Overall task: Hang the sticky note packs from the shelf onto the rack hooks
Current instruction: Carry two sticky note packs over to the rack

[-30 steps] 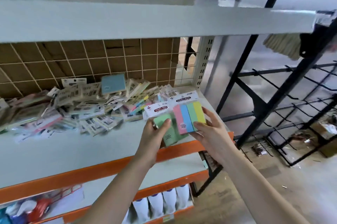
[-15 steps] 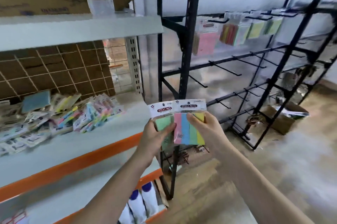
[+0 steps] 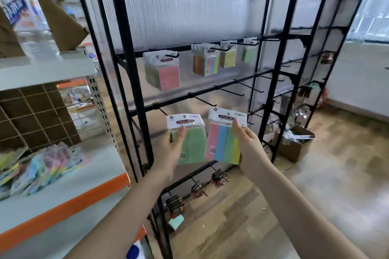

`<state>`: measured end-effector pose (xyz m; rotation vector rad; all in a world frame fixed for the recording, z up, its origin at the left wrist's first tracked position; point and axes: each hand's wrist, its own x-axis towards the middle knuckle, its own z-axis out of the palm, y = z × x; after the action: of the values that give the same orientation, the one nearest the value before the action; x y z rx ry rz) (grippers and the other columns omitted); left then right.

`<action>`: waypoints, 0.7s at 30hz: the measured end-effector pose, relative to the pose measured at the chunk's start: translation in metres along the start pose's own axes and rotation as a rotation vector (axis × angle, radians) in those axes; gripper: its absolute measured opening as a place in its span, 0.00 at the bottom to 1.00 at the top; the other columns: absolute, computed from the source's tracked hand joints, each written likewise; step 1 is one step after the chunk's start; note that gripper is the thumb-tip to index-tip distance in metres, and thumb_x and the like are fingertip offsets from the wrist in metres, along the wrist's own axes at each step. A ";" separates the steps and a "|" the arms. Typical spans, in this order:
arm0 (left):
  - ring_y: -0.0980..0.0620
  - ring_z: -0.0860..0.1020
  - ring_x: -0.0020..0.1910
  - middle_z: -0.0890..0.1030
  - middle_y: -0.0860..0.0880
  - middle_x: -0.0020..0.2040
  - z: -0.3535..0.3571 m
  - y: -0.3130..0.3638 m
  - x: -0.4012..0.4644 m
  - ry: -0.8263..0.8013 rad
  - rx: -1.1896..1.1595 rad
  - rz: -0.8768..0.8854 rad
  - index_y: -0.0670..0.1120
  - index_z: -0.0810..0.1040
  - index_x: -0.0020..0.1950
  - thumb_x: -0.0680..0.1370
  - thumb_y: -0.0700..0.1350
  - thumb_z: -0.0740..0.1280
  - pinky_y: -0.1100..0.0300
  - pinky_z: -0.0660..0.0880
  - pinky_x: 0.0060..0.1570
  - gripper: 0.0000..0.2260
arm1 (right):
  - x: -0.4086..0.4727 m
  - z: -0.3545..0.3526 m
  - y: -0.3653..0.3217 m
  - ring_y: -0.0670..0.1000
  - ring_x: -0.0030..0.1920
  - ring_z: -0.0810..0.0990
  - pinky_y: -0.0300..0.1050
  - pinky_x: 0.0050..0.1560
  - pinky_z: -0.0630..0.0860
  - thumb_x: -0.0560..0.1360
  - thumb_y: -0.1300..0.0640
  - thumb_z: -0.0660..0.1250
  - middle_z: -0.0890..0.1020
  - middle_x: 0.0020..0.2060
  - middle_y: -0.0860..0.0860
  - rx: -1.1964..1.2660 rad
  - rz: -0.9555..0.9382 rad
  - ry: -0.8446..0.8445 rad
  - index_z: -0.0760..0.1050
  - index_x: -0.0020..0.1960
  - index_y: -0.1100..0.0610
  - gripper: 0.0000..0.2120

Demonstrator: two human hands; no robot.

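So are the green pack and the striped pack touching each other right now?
Apart. The head view shows a narrow strip of rack and floor between the green pack in the left hand and the striped pack in the right hand.

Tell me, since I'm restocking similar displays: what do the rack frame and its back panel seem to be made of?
The black display rack frame looks like painted metal tubing: thin, straight, matte black bars. The translucent ribbed back panel looks like corrugated plastic sheet: fine vertical ribs, light passing through.

The pile of packs (image 3: 42, 166) on the shelf (image 3: 88, 176) is blurred — single packs cannot be told apart, and its left part is cut by the edge. The small print under "STICKY NOTE" on the green pack (image 3: 192, 147) is unreadable. Items on the lowest hooks (image 3: 197, 190) are too small to identify.
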<state>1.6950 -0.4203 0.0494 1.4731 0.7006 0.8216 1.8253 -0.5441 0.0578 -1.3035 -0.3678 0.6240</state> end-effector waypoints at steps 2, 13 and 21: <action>0.56 0.76 0.47 0.78 0.54 0.47 0.017 0.007 0.007 -0.024 0.044 0.029 0.56 0.73 0.48 0.70 0.67 0.59 0.55 0.73 0.46 0.17 | 0.009 -0.012 -0.009 0.56 0.45 0.81 0.61 0.52 0.79 0.75 0.38 0.64 0.83 0.44 0.53 -0.049 0.013 0.066 0.77 0.48 0.52 0.17; 0.71 0.75 0.33 0.78 0.58 0.35 0.093 0.011 0.112 -0.102 0.028 0.222 0.52 0.74 0.41 0.72 0.65 0.62 0.76 0.70 0.30 0.17 | 0.096 -0.065 -0.056 0.56 0.41 0.75 0.57 0.46 0.73 0.75 0.44 0.67 0.78 0.34 0.51 -0.054 -0.147 0.158 0.75 0.39 0.53 0.13; 0.64 0.76 0.34 0.80 0.58 0.35 0.093 0.032 0.186 0.000 0.012 0.357 0.50 0.75 0.41 0.67 0.74 0.61 0.67 0.72 0.39 0.27 | 0.206 -0.054 -0.094 0.51 0.37 0.76 0.49 0.41 0.71 0.75 0.46 0.68 0.78 0.32 0.47 -0.190 -0.270 0.067 0.78 0.36 0.51 0.12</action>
<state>1.8752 -0.3216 0.0965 1.6344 0.4464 1.0891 2.0391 -0.4720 0.1165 -1.4215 -0.5479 0.3224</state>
